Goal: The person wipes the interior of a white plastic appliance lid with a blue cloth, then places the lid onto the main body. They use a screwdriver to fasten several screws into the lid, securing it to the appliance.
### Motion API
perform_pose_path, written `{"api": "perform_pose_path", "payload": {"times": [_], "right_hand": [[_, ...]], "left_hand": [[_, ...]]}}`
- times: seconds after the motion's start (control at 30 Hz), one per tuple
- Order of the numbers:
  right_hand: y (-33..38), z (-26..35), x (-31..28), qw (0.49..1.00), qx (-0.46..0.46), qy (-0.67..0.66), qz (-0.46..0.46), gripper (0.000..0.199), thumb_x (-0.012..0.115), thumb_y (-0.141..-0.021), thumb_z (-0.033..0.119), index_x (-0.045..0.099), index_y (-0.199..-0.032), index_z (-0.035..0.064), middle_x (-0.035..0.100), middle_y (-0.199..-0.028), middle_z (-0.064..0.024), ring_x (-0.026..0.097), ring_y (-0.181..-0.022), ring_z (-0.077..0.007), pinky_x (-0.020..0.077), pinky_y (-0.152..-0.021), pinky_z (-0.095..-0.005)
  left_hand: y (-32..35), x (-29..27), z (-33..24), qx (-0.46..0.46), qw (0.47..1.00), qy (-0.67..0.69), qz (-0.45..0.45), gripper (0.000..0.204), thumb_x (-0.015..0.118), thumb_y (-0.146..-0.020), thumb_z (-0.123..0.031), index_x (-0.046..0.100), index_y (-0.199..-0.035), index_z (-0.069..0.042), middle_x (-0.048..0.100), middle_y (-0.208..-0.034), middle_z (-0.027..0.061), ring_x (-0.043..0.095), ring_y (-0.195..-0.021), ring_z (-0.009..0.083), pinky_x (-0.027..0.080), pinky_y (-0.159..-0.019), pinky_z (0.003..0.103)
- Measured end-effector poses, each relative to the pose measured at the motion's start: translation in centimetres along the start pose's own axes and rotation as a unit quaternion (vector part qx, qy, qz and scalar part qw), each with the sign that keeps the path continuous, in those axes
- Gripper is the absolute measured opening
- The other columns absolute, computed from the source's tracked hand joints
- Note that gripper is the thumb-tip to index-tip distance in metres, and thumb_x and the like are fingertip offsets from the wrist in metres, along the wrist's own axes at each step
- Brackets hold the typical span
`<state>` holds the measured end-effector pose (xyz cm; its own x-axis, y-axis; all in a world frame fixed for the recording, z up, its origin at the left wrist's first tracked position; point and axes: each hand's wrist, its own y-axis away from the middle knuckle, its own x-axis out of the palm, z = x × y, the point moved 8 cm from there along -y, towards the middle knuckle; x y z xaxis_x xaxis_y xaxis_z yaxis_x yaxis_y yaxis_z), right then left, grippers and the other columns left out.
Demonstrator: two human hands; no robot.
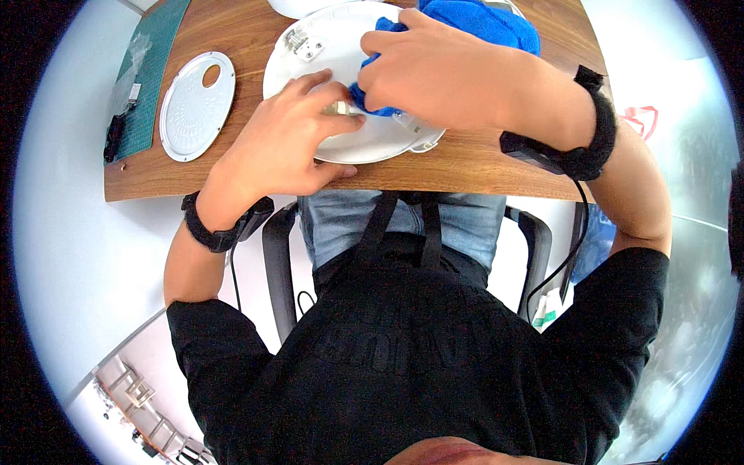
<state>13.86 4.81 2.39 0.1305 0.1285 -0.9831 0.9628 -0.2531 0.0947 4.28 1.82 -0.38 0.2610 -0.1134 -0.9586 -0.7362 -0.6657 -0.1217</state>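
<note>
A round, shallow white cover [325,35] lies on the wooden table in front of me, with a small metal hinge-like fitting [302,45] on its inner face. My left hand [291,132] grips its near-left rim, the fingers curled over the inside and the thumb along the outer edge. Under those fingers is a small pale piece that I cannot make out. From the right, my right hand [434,74] reaches over the cover and bunches a blue cloth [377,99] against its inner surface. The palm hides part of the cloth.
More blue cloth [496,27] sits heaped behind my right wrist. A white disc [194,108] with one round hole lies left on the table [496,163]. Beyond it are a green cutting mat [151,70] and a black object [115,138]. Cables hang from both wristbands.
</note>
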Motion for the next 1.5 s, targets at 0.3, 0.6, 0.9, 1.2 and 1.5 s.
{"api": "perform_pose_path", "payload": {"times": [0.3,0.6,0.9,1.2,1.5], "right_hand": [[3.2,1.1,-0.6,0.998,-0.012,-0.065,0.013,0.022,0.074,-0.081,0.011,0.081,-0.099,0.0221,0.068,-0.120,0.0058,0.052,-0.127,-0.0200,0.0413,-0.101,-0.0411],[3.9,0.9,-0.5,1.000,-0.001,0.021,0.002,0.016,0.076,-0.077,0.017,0.081,-0.091,0.0193,0.068,-0.110,0.0049,0.052,-0.125,-0.0180,0.0427,-0.100,-0.0406],[2.9,0.6,-1.4,0.994,0.017,-0.092,-0.051,0.028,0.077,-0.074,0.016,0.079,-0.102,0.0194,0.066,-0.112,0.0062,0.052,-0.121,-0.0193,0.0423,-0.099,-0.0421],[4.0,1.5,-0.9,1.000,-0.010,0.021,0.003,0.011,0.070,-0.077,0.018,0.080,-0.082,0.0185,0.066,-0.106,0.0060,0.052,-0.118,-0.0178,0.0423,-0.101,-0.0402],[3.5,2.1,-0.2,0.998,-0.019,-0.009,-0.052,0.011,0.071,-0.076,0.017,0.079,-0.083,0.0175,0.063,-0.105,0.0033,0.053,-0.118,-0.0198,0.0431,-0.099,-0.0409]], "left_hand": [[-0.6,-0.2,0.0,0.013,1.000,0.009,0.010,0.051,0.091,-0.064,-0.026,0.076,-0.110,-0.012,0.064,-0.124,0.0125,0.051,-0.135,0.0433,0.049,-0.106,0.051],[-0.8,-0.4,0.0,-0.006,0.999,-0.001,0.032,0.053,0.091,-0.063,-0.028,0.076,-0.112,-0.012,0.064,-0.126,0.0143,0.051,-0.135,0.0423,0.048,-0.107,0.050],[-0.7,-0.6,0.2,0.002,0.999,0.000,0.032,0.054,0.092,-0.060,-0.027,0.077,-0.110,-0.013,0.065,-0.127,0.0137,0.050,-0.137,0.0410,0.047,-0.109,0.050],[-0.7,-0.4,0.3,-0.001,1.000,0.012,0.028,0.058,0.092,-0.059,-0.026,0.077,-0.113,-0.012,0.066,-0.127,0.0140,0.050,-0.137,0.0414,0.047,-0.109,0.050],[-0.6,-0.4,0.2,0.004,1.000,-0.002,0.029,0.058,0.092,-0.060,-0.027,0.076,-0.114,-0.011,0.065,-0.127,0.0127,0.051,-0.136,0.0411,0.049,-0.107,0.050]]}}
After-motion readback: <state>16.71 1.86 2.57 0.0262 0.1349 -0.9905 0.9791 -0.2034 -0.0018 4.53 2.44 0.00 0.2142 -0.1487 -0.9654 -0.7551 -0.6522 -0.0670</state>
